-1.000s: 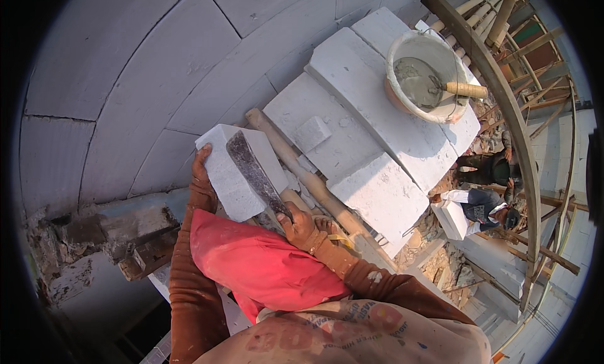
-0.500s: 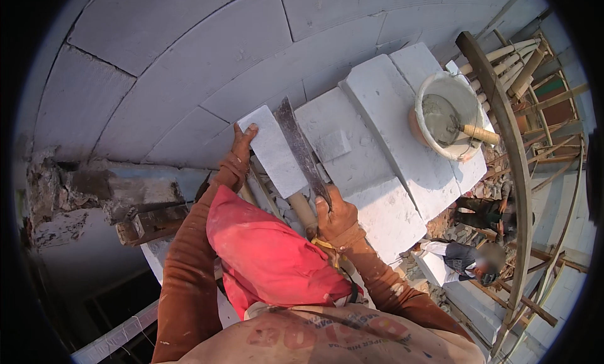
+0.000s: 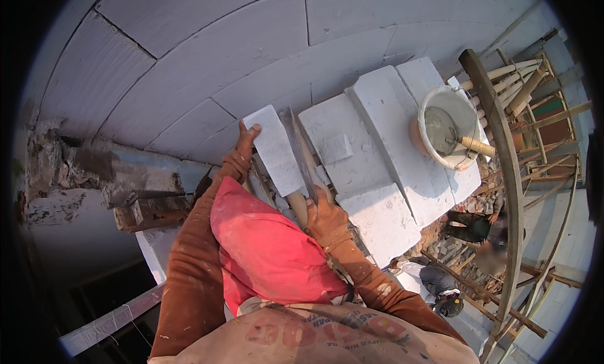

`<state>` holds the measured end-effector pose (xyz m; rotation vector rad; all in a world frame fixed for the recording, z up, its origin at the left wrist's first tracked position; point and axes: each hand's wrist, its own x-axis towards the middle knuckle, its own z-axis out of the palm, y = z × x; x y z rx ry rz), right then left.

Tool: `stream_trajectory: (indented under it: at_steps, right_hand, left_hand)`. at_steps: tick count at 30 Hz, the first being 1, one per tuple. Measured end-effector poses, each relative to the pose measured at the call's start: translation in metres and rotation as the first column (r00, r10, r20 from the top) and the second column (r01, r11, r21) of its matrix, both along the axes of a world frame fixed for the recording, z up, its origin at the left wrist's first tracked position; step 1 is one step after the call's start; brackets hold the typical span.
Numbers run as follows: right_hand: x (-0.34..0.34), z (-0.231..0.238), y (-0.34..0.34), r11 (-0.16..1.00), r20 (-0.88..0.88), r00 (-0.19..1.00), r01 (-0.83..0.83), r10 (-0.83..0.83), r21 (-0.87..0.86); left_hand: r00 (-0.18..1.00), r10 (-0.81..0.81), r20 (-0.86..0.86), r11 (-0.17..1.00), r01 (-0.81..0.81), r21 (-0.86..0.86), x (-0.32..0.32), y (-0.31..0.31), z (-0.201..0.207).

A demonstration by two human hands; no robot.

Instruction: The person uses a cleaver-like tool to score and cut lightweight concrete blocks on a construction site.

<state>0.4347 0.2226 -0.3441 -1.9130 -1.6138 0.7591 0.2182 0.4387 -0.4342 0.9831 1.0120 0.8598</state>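
Observation:
My left hand (image 3: 241,146) grips the far left side of a small white lightweight concrete block (image 3: 275,155), its thumb on the face towards me. Closed around the grip of a machete (image 3: 297,151), my right hand (image 3: 326,219) is just right of the block's near end. The long blade slants away from me along the block's right side, seen nearly edge-on; I cannot tell whether it touches. The machete's grip is hidden inside my fingers. Beyond the blade lies a larger white block (image 3: 368,169) with a small offcut (image 3: 335,148) on top.
A pale bucket (image 3: 418,137) of grey mortar, with a wooden-handled tool (image 3: 476,145) in it, stands on stacked blocks to the right. A block wall (image 3: 214,56) rises ahead. Past a wooden beam (image 3: 506,150) are bamboo poles (image 3: 503,74). Two people (image 3: 469,229) are among rubble lower right.
The machete has turned from showing its broad side to nearly edge-on, and my right hand has moved slightly left. My left hand keeps its hold. The people at lower right have shifted.

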Motion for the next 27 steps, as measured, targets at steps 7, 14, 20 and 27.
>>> stream_trajectory:
  at_steps: [7, 14, 20, 27]
  right_hand:
    - [0.002, 0.005, 0.0, 0.99, 0.002, 0.995, -0.103, 0.104, -0.097]
    - [0.0, -0.014, -0.019, 0.998, -0.009, 0.998, 0.056, -0.056, -0.02]
    - [-0.018, -0.004, -0.012, 0.989, -0.05, 0.996, -0.084, 0.078, -0.12]
    - [-0.022, -0.004, -0.009, 0.995, -0.13, 0.991, -0.042, 0.03, -0.091]
  left_hand:
    - [0.91, 0.243, -0.337, 0.88, -0.061, 0.471, -0.016, 0.012, 0.064]
    - [0.841, -0.454, 0.293, 0.846, 0.304, 0.438, 0.129, -0.031, 0.282]
    - [0.431, -0.688, 0.584, 0.653, 0.719, 0.239, 0.185, -0.124, 0.348]
    - [0.31, -0.707, 0.636, 0.585, 0.762, 0.278, 0.174, -0.117, 0.351]
